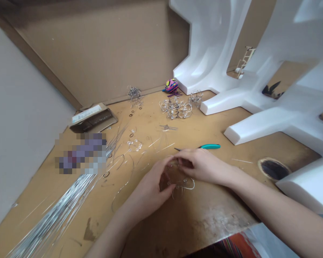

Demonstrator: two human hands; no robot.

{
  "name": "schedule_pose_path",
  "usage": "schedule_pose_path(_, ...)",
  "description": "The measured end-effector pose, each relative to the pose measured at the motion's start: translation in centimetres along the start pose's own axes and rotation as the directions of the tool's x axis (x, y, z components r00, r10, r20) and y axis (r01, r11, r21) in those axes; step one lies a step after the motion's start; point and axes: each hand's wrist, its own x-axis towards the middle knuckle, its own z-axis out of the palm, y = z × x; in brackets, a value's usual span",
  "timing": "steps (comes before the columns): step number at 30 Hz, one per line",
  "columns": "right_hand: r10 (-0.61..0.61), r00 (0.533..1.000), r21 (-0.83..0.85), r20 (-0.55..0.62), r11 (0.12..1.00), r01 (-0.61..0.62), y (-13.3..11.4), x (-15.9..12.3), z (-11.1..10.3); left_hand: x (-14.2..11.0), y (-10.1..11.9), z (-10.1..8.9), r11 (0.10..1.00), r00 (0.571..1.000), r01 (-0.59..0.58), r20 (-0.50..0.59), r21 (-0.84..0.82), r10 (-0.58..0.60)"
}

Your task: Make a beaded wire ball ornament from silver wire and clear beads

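Observation:
Between my two hands is a looped wire piece with clear beads [185, 181], its curled wires hanging below my fingers. My left hand [156, 182] is closed on its left side, thumb and fingers curved round it. From the right, my right hand [196, 163] pinches the upper part of the piece; its fingertips are partly hidden. Just behind my right hand lie pliers with teal handles [210, 146], partly covered by that hand. Loose clear beads [134, 145] and small dark rings [131, 135] lie to the left.
A long bundle of straight wires [67, 200] runs along the left. Farther back are a cardboard box [94, 118], a cluster of beaded wire pieces [176, 108], a wire tangle [134, 93] and a colourful ball [171, 85]. White moulded panels [247, 125] and a round hole [274, 169] occupy the right.

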Motion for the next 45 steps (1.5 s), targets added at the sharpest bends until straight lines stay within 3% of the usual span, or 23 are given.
schedule_pose_path(8, 0.203, 0.963, -0.005, -0.179, 0.978, -0.207, 1.0, 0.2, -1.3, -0.3, -0.4, 0.3, 0.994, 0.994, 0.110, 0.021, 0.021, -0.111)
schedule_pose_path(17, 0.269, 0.943, -0.006, -0.196, 0.961, -0.275, 1.3, 0.3, -0.9, -0.3, 0.8, -0.6, 0.944, 0.997, 0.068, 0.011, 0.324, -0.076)
schedule_pose_path(20, 0.270, 0.951, -0.048, -0.151, 0.959, -0.280, 0.9, 0.1, -1.5, -0.2, 0.9, -0.6, 0.938, 0.999, 0.043, -0.003, 0.343, -0.044)
schedule_pose_path(24, 0.282, 0.956, -0.133, 0.082, 0.954, -0.270, 0.5, -0.4, -2.4, -0.1, 0.8, -0.8, 0.952, 1.000, 0.020, 0.000, 0.305, -0.021)
schedule_pose_path(27, 0.244, 0.953, -0.133, 0.180, 0.966, -0.223, 0.2, -0.8, -2.4, 0.1, 0.7, -1.1, 0.965, 1.000, 0.008, -0.004, 0.261, -0.007)
schedule_pose_path(34, 0.168, 0.969, -0.242, 0.181, 0.963, -0.122, -0.3, -0.6, -1.1, 0.6, -0.2, -0.5, 0.981, 0.999, -0.023, -0.022, 0.191, 0.027)
schedule_pose_path(39, 0.124, 0.991, -0.202, 0.044, 0.973, -0.113, -0.5, -0.6, -0.5, 0.5, -0.4, -0.3, 0.982, 1.000, -0.009, -0.022, 0.189, 0.013)
schedule_pose_path(45, -0.004, 0.996, -0.054, -0.086, 0.999, -0.001, -0.8, -0.7, -0.4, 0.1, 0.5, -0.6, 0.961, 0.995, 0.063, -0.097, 0.270, -0.038)
